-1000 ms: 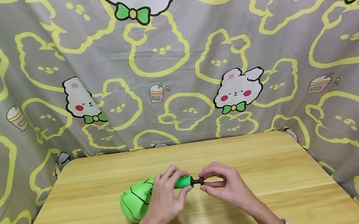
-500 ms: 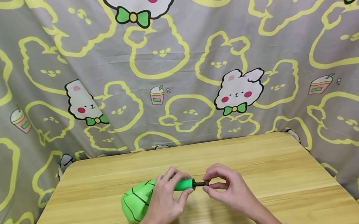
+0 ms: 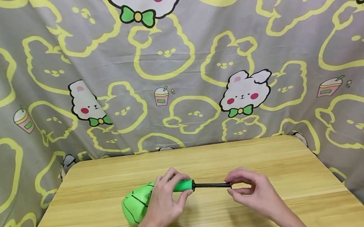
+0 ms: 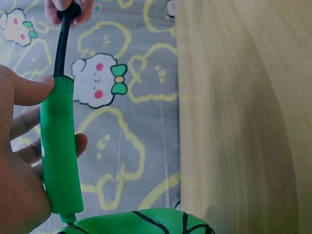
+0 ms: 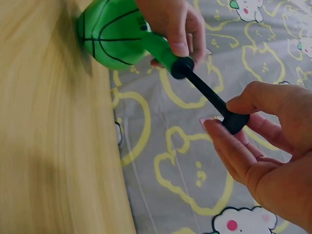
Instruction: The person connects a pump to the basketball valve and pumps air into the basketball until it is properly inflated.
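My left hand [image 3: 166, 196] grips the green barrel of a small hand pump [image 4: 61, 146], thumb near its black collar. The pump's nozzle end meets a partly deflated green ball [image 3: 135, 204] with black seam lines, resting at the left of the hands. A long black plunger rod [image 3: 212, 185] sticks out of the barrel toward the right. At its end my right hand [image 3: 258, 191] pinches the round black handle [image 5: 235, 122] between thumb and fingers. Part of the ball and barrel is hidden behind the left hand in the head view.
A light wooden table [image 3: 108, 175] lies under the hands. Behind it and along both sides hangs a grey curtain [image 3: 183, 68] with yellow outlines and white cartoon rabbits.
My right hand has moved to the right, drawing the black plunger rod much farther out of the pump barrel. The left hand and the ball have stayed nearly in place.
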The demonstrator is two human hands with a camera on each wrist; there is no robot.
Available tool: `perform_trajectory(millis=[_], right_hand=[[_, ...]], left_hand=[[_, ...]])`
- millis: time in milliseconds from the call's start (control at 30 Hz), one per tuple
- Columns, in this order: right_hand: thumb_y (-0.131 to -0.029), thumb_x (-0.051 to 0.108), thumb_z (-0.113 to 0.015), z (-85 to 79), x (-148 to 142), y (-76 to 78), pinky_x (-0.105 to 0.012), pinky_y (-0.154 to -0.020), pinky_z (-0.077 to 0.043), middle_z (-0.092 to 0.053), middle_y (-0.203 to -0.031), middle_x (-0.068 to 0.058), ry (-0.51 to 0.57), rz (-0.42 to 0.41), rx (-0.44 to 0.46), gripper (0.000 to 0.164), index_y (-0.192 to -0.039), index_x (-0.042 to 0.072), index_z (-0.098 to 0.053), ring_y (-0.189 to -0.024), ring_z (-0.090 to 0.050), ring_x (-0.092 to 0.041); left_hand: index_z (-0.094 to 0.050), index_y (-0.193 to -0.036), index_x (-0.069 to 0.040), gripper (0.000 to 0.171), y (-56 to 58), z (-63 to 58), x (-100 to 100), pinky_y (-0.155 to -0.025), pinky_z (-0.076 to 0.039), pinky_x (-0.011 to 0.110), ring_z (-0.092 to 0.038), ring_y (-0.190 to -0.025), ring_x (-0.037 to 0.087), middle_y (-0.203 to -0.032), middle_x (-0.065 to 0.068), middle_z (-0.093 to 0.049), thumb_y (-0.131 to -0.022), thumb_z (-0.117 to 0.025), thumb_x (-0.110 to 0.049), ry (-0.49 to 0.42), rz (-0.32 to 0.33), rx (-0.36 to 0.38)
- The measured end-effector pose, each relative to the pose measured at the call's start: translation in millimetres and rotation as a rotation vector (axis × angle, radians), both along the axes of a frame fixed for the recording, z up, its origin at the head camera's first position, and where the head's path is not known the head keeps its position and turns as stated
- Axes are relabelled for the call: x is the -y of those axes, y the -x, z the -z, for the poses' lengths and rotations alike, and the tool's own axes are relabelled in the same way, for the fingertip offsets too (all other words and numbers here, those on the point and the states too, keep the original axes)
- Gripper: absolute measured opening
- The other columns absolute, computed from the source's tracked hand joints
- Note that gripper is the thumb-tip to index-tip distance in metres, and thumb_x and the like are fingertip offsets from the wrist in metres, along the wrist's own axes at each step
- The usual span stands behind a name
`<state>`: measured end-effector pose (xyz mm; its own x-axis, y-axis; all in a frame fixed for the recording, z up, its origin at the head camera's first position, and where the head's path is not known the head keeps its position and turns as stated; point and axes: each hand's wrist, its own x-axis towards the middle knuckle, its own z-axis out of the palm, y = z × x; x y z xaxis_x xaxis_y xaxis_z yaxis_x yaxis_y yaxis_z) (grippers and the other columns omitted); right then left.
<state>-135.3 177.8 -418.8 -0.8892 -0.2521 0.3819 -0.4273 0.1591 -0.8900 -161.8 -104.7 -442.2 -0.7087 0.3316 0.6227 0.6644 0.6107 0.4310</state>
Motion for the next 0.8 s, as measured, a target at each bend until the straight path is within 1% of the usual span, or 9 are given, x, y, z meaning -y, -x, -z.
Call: perform_trajectory(millis=[67,167,300,400,500,567,633,800], right_hand=[[-0.082,-0.014,-0.076,-3.3,-5.9,-1.5,-0.038,-0.076,-0.060,-0.067,-0.111,-0.020,-0.003,0.003,-0.001,0.033,-0.109,0.004,-0.070,-0.102,-0.070,-0.017],[-0.084,-0.013,-0.076,-6.5,-11.2,-3.3,-0.038,-0.078,-0.060,-0.066,-0.114,-0.021,0.001,0.006,-0.001,0.031,-0.111,0.002,-0.070,-0.103,-0.070,-0.017],[-0.087,-0.008,-0.076,-6.8,-12.2,-3.4,-0.038,-0.078,-0.060,-0.070,-0.113,-0.016,0.011,0.010,0.005,0.027,-0.113,-0.002,-0.071,-0.101,-0.072,-0.019],[-0.087,-0.005,-0.078,-6.5,-11.8,-2.4,-0.036,-0.078,-0.060,-0.073,-0.111,-0.015,0.020,0.040,0.014,0.028,-0.114,-0.004,-0.072,-0.099,-0.073,-0.020],[-0.085,-0.005,-0.079,-6.5,-11.3,-1.9,-0.035,-0.079,-0.059,-0.074,-0.110,-0.017,0.037,0.083,0.022,0.029,-0.113,-0.004,-0.073,-0.099,-0.073,-0.018],[-0.084,-0.005,-0.080,-5.9,-10.5,-1.7,-0.035,-0.079,-0.059,-0.074,-0.110,-0.019,0.058,0.097,0.029,0.029,-0.112,-0.004,-0.074,-0.099,-0.073,-0.018],[-0.084,-0.005,-0.080,-4.7,-9.0,-1.5,-0.036,-0.079,-0.059,-0.074,-0.110,-0.020,0.079,0.096,0.033,0.029,-0.112,-0.005,-0.074,-0.099,-0.073,-0.018],[-0.082,-0.006,-0.081,0.8,-2.8,0.2,-0.038,-0.079,-0.059,-0.074,-0.109,-0.021,0.132,0.060,0.018,0.029,-0.110,-0.007,-0.074,-0.101,-0.074,-0.022]], left_hand=[[-0.072,-0.108,-0.022,0.028,0.8,-0.7,1.6,-0.079,-0.042,0.031,-0.057,-0.090,0.003,-0.102,-0.015,-0.058,-0.084,-0.084,-0.026,-0.007,-0.001,-0.008],[-0.071,-0.108,-0.022,0.028,1.7,-1.1,3.0,-0.077,-0.040,0.031,-0.057,-0.089,0.003,-0.101,-0.015,-0.058,-0.084,-0.084,-0.026,-0.014,0.001,-0.018],[-0.072,-0.108,-0.022,0.028,1.6,-1.5,4.0,-0.077,-0.040,0.030,-0.057,-0.089,0.003,-0.101,-0.014,-0.058,-0.084,-0.083,-0.026,-0.019,-0.003,-0.016],[-0.072,-0.108,-0.021,0.027,2.1,-2.3,4.4,-0.078,-0.040,0.031,-0.057,-0.089,0.004,-0.101,-0.013,-0.059,-0.084,-0.083,-0.025,-0.020,-0.009,-0.020],[-0.071,-0.108,-0.021,0.027,2.9,-2.6,3.4,-0.078,-0.040,0.031,-0.057,-0.089,0.004,-0.101,-0.013,-0.058,-0.084,-0.083,-0.024,-0.019,-0.011,-0.025],[-0.071,-0.108,-0.021,0.028,2.6,-2.8,2.3,-0.078,-0.040,0.031,-0.057,-0.089,0.004,-0.101,-0.013,-0.058,-0.083,-0.083,-0.023,-0.018,-0.013,-0.024],[-0.071,-0.107,-0.021,0.028,1.9,-2.7,1.0,-0.079,-0.040,0.031,-0.057,-0.089,0.004,-0.101,-0.013,-0.058,-0.083,-0.084,-0.023,-0.017,-0.012,-0.023],[-0.071,-0.106,-0.020,0.027,-0.3,-1.6,-2.9,-0.079,-0.040,0.032,-0.057,-0.089,0.004,-0.102,-0.012,-0.058,-0.082,-0.084,-0.021,-0.018,-0.009,-0.028]])
